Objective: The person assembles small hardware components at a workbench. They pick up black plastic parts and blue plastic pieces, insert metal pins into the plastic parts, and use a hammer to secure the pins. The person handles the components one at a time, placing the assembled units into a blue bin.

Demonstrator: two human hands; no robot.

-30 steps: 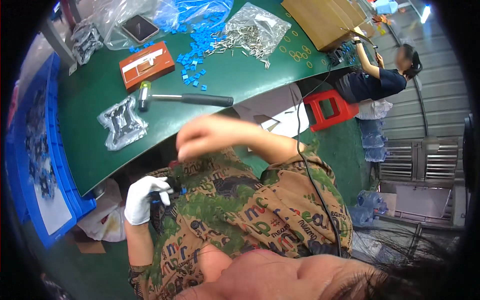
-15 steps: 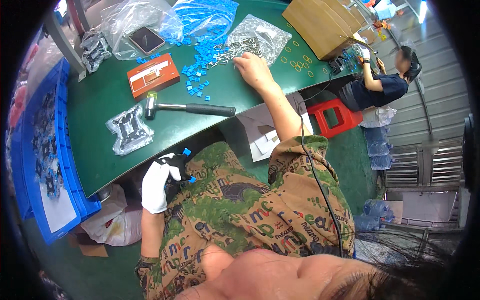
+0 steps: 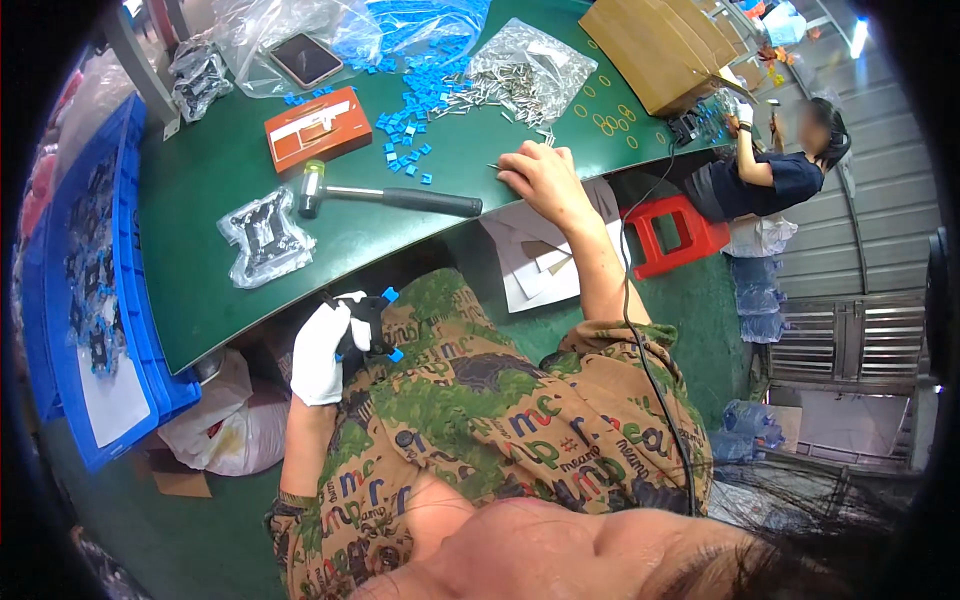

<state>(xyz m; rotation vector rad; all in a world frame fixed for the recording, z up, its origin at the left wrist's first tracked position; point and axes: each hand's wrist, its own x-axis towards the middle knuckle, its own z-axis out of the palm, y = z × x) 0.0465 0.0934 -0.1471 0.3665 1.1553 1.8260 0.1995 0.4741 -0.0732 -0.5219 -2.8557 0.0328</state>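
Note:
In a white glove, my left hand (image 3: 318, 355) is closed around a black plastic part (image 3: 368, 325) with small blue pieces at its corners, held over my lap by the table's edge. My bare right hand (image 3: 552, 182) pinches a small metal pin (image 3: 493, 166) just above the near edge of the green table (image 3: 400, 255). Beyond that hand, a heap of silver metal pins (image 3: 512, 88) lies in and around an open plastic bag. Small blue clips (image 3: 425, 100) are scattered beside the pins.
A hammer (image 3: 430, 202) lies near a bagged black part (image 3: 268, 240) and an orange box (image 3: 318, 128). Behind them is a phone (image 3: 306, 60). Rubber bands (image 3: 612, 124) and a cardboard box (image 3: 660, 50) are at right. A blue crate (image 3: 125, 300) stands left; a co-worker (image 3: 765, 175) sits far right.
My right hand has come back from the metal pin heap toward the table's near edge, with a pin between its fingers. My left hand still holds the black part, slightly raised.

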